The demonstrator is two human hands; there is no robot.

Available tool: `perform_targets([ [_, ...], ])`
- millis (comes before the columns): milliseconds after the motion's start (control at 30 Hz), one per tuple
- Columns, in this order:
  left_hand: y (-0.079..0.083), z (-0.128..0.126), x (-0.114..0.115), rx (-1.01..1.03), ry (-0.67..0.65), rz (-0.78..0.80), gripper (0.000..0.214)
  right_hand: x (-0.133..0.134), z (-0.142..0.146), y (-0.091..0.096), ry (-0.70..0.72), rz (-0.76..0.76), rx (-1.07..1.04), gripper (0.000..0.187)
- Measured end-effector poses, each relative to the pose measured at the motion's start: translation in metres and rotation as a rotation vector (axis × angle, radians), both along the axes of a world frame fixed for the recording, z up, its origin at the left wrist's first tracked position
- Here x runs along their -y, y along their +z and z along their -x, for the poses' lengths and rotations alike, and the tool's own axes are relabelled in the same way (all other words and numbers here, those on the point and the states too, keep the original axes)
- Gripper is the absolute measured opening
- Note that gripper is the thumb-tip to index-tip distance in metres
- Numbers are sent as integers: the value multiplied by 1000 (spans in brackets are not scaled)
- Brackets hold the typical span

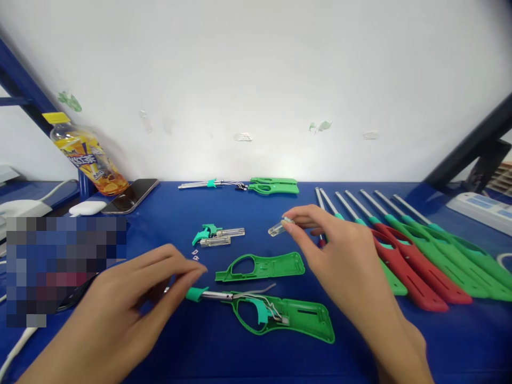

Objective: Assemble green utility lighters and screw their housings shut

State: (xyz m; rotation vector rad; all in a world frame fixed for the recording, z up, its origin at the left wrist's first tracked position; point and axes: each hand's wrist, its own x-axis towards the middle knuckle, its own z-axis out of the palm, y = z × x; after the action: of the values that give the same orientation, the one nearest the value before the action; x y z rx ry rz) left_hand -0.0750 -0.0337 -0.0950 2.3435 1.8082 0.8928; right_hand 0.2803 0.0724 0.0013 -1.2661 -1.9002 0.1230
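Note:
Between the thumb and fingers of my right hand (332, 240) is a small clear fuel tank (276, 229), held above the table. My left hand (136, 304) is closed in a pinch over the metal tube of an opened utility lighter; whatever its fingertips hold is hidden. The lighter's green handle half (310, 314) lies inside up, with a teal trigger (262, 310), wires and a teal collar (196, 294) on the tube. Behind it lies the matching green half shell (276, 265). Two more clear tanks (228, 232), teal triggers (203, 234) and tiny white pieces (195, 253) sit further left.
Several red and green lighters (424, 261) are lined up at the right. Unassembled green shells (276, 186) and metal tubes (196, 185) lie by the wall. At the left are a phone (132, 196), a tilted drink bottle (86, 154) and a white case (88, 208).

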Motion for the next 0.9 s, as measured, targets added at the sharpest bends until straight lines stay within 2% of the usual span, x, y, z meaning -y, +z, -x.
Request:
perform_targets([
  [67, 49, -33, -33, -111, 24, 152, 28, 0, 0, 0, 4, -6, -5, 6],
  [100, 67, -47, -44, -142, 6, 145, 35, 0, 0, 0, 6, -7, -6, 7],
  [133, 79, -57, -51, -165, 6, 118, 39, 1, 0, 0, 6, -9, -2, 7],
  [200, 90, -67, -54, -239, 32, 102, 43, 1, -1, 0, 4, -12, 16, 6],
  [367, 81, -54, -42, -414, 61, 89, 50, 2, -2, 0, -2, -23, 38, 5],
  [533, 81, -54, -44, -455, 17, 154, 51, 2, -1, -1, 5, -13, 46, 6],
  [900, 79, -55, -53, -191, 53, 185, 31, 4, 2, 3, -8, -61, 18, 7],
])
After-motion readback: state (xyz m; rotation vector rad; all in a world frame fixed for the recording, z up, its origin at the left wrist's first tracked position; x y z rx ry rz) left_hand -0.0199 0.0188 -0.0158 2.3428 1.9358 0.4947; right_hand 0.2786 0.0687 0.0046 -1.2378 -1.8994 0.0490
